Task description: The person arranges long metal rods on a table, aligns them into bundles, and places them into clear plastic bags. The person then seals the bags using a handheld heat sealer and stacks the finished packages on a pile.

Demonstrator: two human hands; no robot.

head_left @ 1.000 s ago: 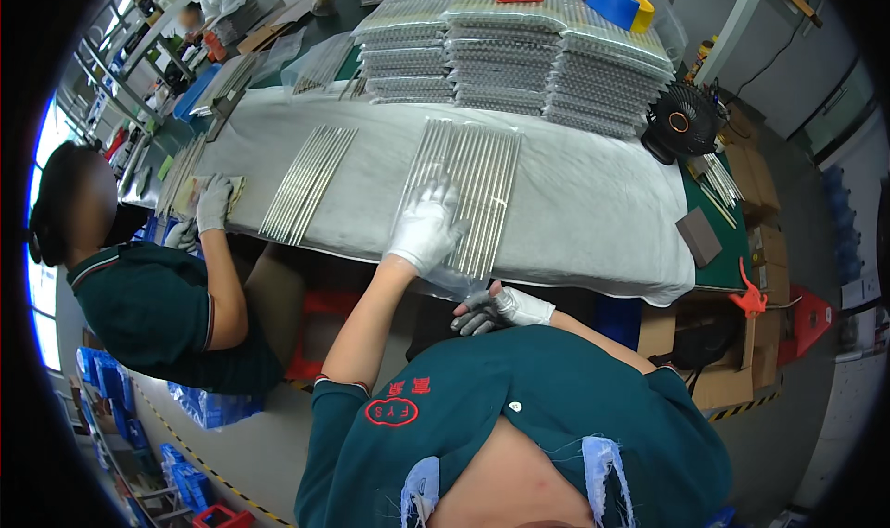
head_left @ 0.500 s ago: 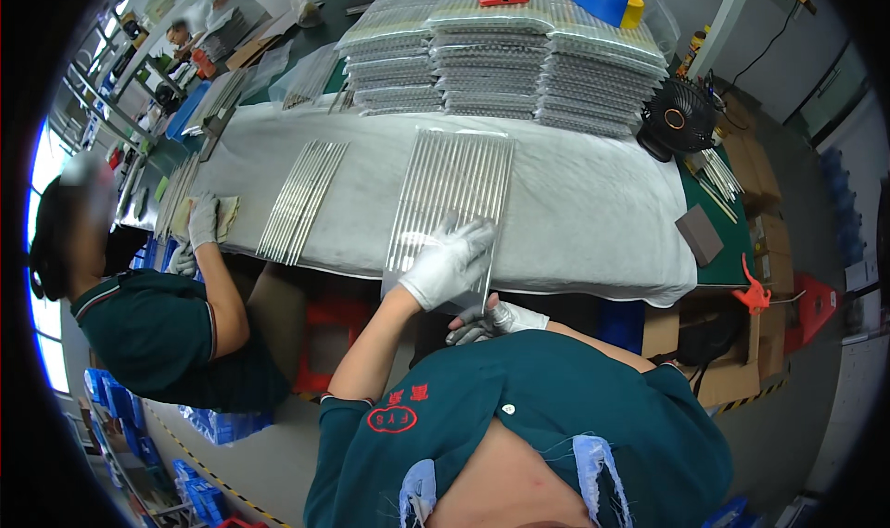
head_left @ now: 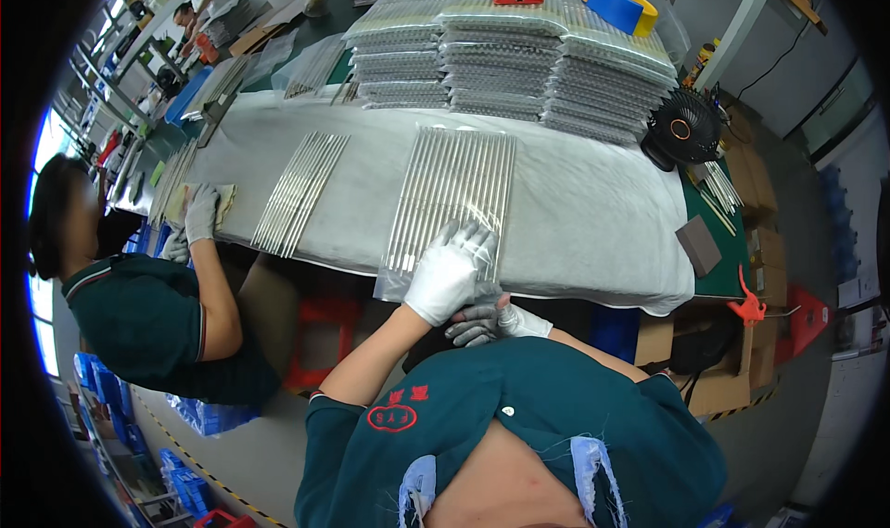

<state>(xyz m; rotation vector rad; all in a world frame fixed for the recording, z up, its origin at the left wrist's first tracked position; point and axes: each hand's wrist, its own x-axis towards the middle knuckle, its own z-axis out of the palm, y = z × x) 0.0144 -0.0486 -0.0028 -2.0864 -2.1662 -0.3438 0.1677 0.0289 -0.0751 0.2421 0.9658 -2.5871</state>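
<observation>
Head view, left hand (head_left: pixel 450 270) flat on bagged rods (head_left: pixel 451 194), right hand (head_left: pixel 496 319) curled beneath, fan (head_left: pixel 683 129) nearby.

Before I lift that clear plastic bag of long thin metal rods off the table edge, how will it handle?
The clear plastic bag of metal rods probably sags if lifted at one end: film is limp, rods lie loose side by side. Likely slippery under the white-gloved left hand, since the film looks glossy. Rods may slide or roll toward the end overhanging the grey cloth-covered table.
</observation>
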